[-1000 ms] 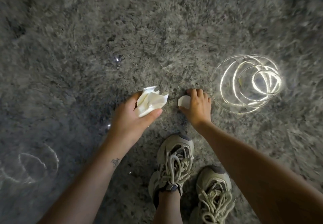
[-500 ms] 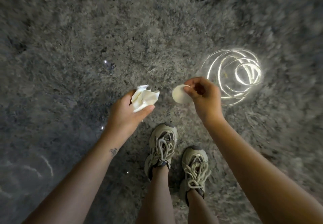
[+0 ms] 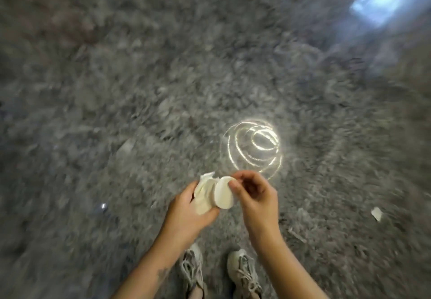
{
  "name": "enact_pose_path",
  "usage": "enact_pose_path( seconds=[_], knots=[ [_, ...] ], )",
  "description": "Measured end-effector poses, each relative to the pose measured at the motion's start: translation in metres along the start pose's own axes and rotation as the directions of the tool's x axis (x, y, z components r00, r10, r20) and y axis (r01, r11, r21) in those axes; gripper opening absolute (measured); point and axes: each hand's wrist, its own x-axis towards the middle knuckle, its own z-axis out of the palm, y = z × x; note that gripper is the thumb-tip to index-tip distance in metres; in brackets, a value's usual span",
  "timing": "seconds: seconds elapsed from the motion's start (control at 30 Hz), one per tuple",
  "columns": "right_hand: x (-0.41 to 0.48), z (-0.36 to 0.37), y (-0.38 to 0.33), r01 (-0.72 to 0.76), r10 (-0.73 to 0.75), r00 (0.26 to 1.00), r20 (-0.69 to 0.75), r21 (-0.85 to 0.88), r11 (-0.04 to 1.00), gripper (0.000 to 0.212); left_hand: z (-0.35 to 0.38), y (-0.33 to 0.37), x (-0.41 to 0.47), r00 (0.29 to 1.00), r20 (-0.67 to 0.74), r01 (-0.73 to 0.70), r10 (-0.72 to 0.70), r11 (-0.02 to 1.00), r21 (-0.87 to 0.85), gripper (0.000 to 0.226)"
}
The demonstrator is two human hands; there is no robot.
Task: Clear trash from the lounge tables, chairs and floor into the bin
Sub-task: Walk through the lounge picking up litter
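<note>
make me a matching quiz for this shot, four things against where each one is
1 crumpled napkin
2 round white disc
3 small white scrap
4 light rings

a lying on the carpet, far right
b pinched by the right hand
c glowing on the floor beyond both hands
d gripped by the left hand

Pairs: 1-d, 2-b, 3-a, 4-c
</note>
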Motion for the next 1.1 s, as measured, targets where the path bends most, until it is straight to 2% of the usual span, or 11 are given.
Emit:
enact_pose_path(
  seconds=[0.17,0.33,0.47,0.57,0.7,0.87,0.93,1.1],
  knots=[
    [0.005,-0.086,-0.059,0.053,-0.04,0.976,-0.215,0.054,0.997,0.01,0.091,0.079,-0.002,0.97,0.239,-0.034,0.044,0.998,-0.043,0.045],
    [0.01,-0.202,-0.088,0.122,-0.078,0.897,-0.435,0.073,0.99,0.01,0.209,0.134,0.0,0.872,0.484,-0.087,0.071,0.996,0.01,0.04],
    [0.006,-0.31,-0.087,0.145,-0.114,0.833,-0.541,0.015,0.989,0.016,0.323,0.153,0.002,0.803,0.591,-0.181,0.069,0.975,0.132,0.038],
    [0.001,-0.396,-0.076,0.14,-0.117,0.793,-0.598,-0.007,0.99,0.009,0.41,0.153,0.0,0.768,0.639,-0.207,0.041,0.96,0.187,0.037],
    [-0.001,-0.515,-0.043,0.093,-0.053,0.752,-0.657,0.027,0.995,0.015,0.517,0.149,0.006,0.746,0.666,-0.231,0.0,0.938,0.26,0.049],
    [0.013,-0.65,0.039,-0.03,0.043,0.661,-0.749,0.031,0.999,0.017,0.634,0.129,0.052,0.751,0.658,-0.363,0.062,0.871,0.333,0.048],
    [0.021,-0.681,0.068,-0.076,0.086,0.653,-0.753,0.048,0.996,0.015,0.658,0.125,0.07,0.742,0.665,-0.418,0.08,0.831,0.366,0.049],
    [0.043,-0.751,0.162,-0.232,0.259,0.524,-0.811,0.156,0.96,0.016,0.736,0.088,0.118,0.729,0.684,-0.449,0.037,0.779,0.437,0.045]
  ],
)
